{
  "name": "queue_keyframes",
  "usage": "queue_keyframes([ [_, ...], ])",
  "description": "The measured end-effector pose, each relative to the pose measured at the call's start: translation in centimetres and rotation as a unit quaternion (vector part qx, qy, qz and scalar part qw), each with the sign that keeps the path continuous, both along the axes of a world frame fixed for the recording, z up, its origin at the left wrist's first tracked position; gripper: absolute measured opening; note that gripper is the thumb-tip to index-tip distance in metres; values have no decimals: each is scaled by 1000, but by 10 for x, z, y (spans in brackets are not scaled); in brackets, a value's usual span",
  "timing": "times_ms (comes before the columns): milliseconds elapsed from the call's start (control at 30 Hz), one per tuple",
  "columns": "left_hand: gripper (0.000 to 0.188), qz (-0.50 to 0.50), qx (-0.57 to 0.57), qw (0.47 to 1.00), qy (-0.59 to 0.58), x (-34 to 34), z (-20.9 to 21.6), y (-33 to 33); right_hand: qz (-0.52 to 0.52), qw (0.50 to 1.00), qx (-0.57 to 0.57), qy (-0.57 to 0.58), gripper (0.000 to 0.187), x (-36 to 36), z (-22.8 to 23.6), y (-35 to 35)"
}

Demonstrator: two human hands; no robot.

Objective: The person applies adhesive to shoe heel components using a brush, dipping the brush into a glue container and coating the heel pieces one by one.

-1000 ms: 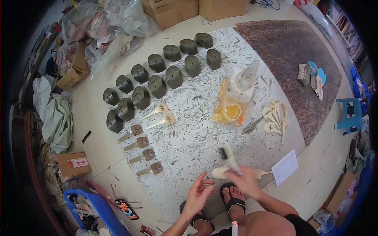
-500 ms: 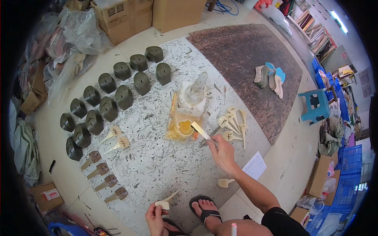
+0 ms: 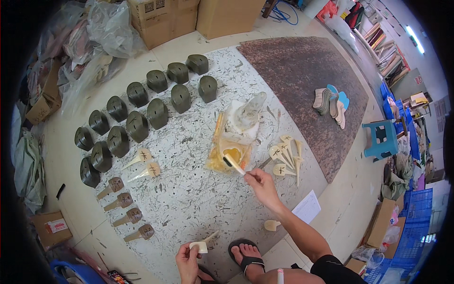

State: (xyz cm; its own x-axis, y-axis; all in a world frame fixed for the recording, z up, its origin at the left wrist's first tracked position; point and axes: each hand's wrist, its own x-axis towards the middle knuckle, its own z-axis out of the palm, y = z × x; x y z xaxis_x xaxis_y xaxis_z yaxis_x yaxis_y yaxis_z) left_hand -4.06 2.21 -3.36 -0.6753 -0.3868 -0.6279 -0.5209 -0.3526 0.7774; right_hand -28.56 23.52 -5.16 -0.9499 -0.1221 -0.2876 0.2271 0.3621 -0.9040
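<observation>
Dark olive moulded blocks stand in two slanting rows on the speckled floor sheet at the left, with four brown-headed pegs lined up below them and two pale fan-shaped pieces between. Near the lower edge the left hand is closed around a small cream wedge-shaped piece, pinching it between thumb and fingers, well apart from the glue. Further right, the right hand is stretched forward, its fingers pinched on the handle of a brush whose dark bristle end sits over the yellow glue tub, which is wrapped in clear plastic. Just beside the tub to the right lies a cluster of cream pieces. A white sheet of paper lies near the forearm, and a brown mat with a blue stool is beyond.
</observation>
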Motion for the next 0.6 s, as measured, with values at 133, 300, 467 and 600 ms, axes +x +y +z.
queue_keyframes([
  [133, 14, 9, -13, 1000, -2, 0, 5, -1, 12, 999, 37, -9, 25, -2, 11, 2],
  [300, 18, 64, 8, 998, 4, 7, 8, -13, -100, 893, -296, -323, 26, 0, 31, 9],
  [467, 22, 174, 58, 983, 13, 3, 21, -39, 129, 850, -250, -446, 27, 15, 48, -13],
  [600, 21, 233, 135, 962, 41, -3, 41, -69, 366, 906, -101, -186, 22, 21, 100, -43],
])
